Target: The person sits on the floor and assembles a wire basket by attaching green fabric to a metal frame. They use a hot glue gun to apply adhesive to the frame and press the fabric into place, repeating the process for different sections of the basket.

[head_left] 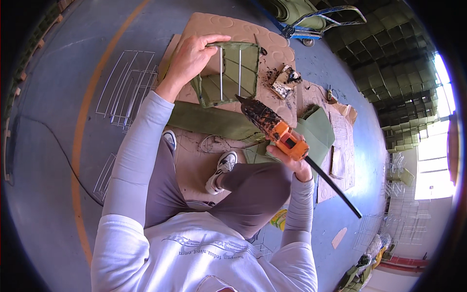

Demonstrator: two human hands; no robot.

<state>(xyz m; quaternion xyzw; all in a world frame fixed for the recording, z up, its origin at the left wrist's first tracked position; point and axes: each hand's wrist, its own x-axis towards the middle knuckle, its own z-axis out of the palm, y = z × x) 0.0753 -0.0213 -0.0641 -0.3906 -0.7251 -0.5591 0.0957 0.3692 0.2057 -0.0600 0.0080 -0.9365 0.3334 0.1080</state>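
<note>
My left hand (193,57) is closed on the upper left rim of a green fabric-lined wire frame (249,68), whose open side shows two bare metal bars. The index finger stretches along the rim; the other fingers are partly hidden. In my right hand (296,165) is an orange glue gun (287,138), its front half coated in black residue. A long black glue stick (335,187) juts from its back. The gun's pointed nozzle is close to the frame's lower edge; whether they touch I cannot tell. Below the frame lies a strip of green fabric (211,119).
Cardboard sheets (284,48) cover the floor around my feet, with a black-smeared pad (286,82) on one. Folded green material (316,129) lies by my right hand. Bare wire frames (127,92) rest at left. A blue cart (309,31) and stacked green boxes (389,68) stand farther off.
</note>
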